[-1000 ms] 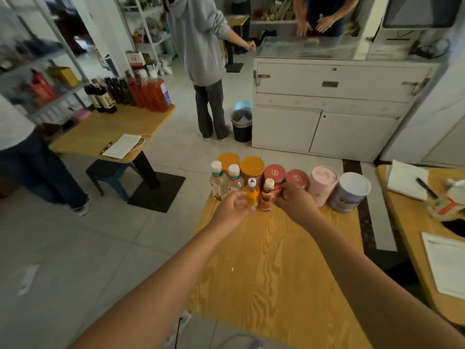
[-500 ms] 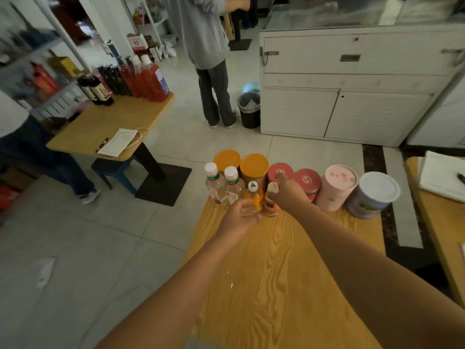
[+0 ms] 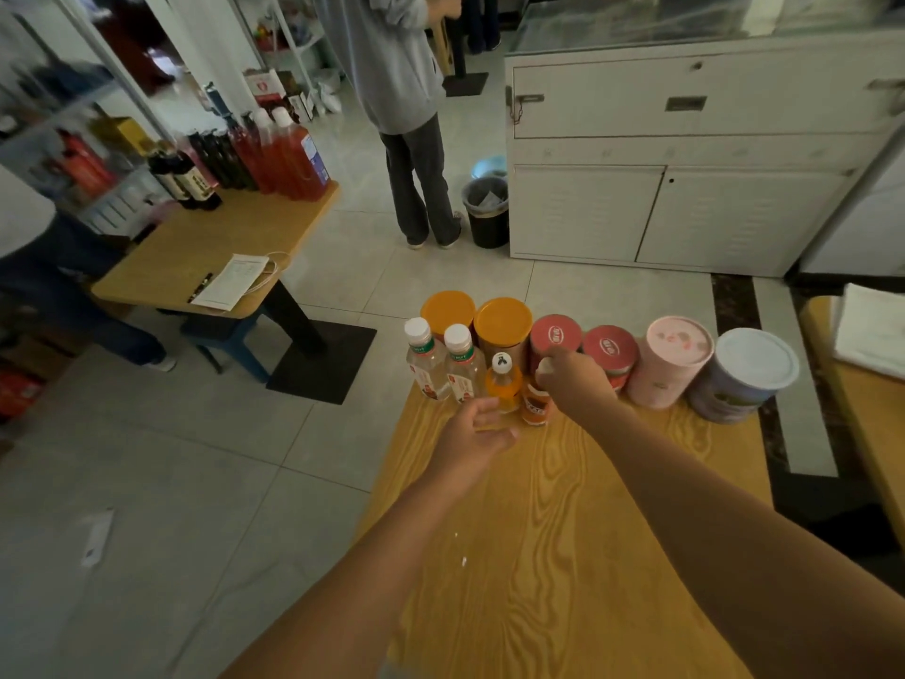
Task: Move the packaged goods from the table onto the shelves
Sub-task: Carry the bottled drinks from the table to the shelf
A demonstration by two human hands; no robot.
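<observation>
Packaged goods line the far edge of the wooden table (image 3: 563,531): two clear bottles (image 3: 443,365), a small orange bottle (image 3: 503,382), a small red-orange bottle (image 3: 535,408), orange-lidded jars (image 3: 502,323), red-lidded cans (image 3: 609,347), a pink tub (image 3: 673,360) and a grey-blue tin (image 3: 749,374). My left hand (image 3: 472,433) curls its fingers and thumb round the base of the orange bottle. My right hand (image 3: 575,379) grips the red-orange bottle at its cap and neck, hiding the top. Both bottles stand on the table.
A second table (image 3: 220,242) at the left carries red and dark bottles and a paper with a pen. Metal shelves (image 3: 73,139) stand behind it. One person stands by a white cabinet (image 3: 685,164) and a bin (image 3: 487,213). Another table (image 3: 871,409) is at the right.
My view has dropped and moved closer to the table. Both hands have closed in on the two small bottles, the right one settling over the red-orange bottle's cap.
</observation>
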